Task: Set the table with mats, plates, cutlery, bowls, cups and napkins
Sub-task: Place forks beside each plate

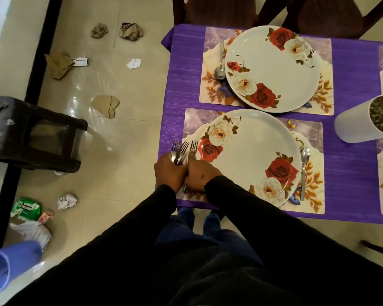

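Left hand (169, 171) grips shiny steel forks (182, 151); right hand (200, 173) seemingly pinches one beside round floral plate (250, 157).

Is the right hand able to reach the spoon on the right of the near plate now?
Probably yes, once it lets go of the forks. The right hand is at the near plate's left side; the spoon lies uncovered on the mat, across the plate.

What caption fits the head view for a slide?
Both hands, left and right, hold a bunch of forks beside the near plate on a purple table.
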`<state>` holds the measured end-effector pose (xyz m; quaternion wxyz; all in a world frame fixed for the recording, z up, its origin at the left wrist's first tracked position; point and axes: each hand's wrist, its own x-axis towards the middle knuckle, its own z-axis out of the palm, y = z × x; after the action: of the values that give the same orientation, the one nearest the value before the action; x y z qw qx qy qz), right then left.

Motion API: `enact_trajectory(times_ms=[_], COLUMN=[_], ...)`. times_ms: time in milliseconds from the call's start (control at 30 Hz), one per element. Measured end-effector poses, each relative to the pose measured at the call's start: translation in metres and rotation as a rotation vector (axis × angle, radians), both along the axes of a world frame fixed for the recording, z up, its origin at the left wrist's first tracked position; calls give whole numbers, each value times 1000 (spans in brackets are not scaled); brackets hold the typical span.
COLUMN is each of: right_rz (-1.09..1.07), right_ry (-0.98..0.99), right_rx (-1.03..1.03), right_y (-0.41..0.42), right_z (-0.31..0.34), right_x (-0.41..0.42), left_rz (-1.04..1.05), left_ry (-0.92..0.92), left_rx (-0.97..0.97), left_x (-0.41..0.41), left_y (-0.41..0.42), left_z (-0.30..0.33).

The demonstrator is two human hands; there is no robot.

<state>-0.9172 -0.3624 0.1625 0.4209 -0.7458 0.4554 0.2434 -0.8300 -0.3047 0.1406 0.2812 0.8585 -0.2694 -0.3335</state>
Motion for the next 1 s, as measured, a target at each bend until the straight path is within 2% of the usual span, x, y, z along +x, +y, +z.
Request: enact_trajectory(times_ms=[433, 733, 900, 1000], right_rz=[55, -21, -36, -105], right_ry=[-23, -100, -106, -202], right_rx=[-12, 25, -22, -88], right_y=[-3, -1, -1, -2], right_z=[3, 10, 11, 15], right_x=[2, -7, -8, -13], left_rz=[-21, -11, 13, 52], left_ry=[-17, 20, 34, 46], left_rx=[-4, -8, -21, -52], left_x=[3, 4, 6, 5], left_y=[-2, -3, -4, -5], left_z=[1, -1, 0, 3])
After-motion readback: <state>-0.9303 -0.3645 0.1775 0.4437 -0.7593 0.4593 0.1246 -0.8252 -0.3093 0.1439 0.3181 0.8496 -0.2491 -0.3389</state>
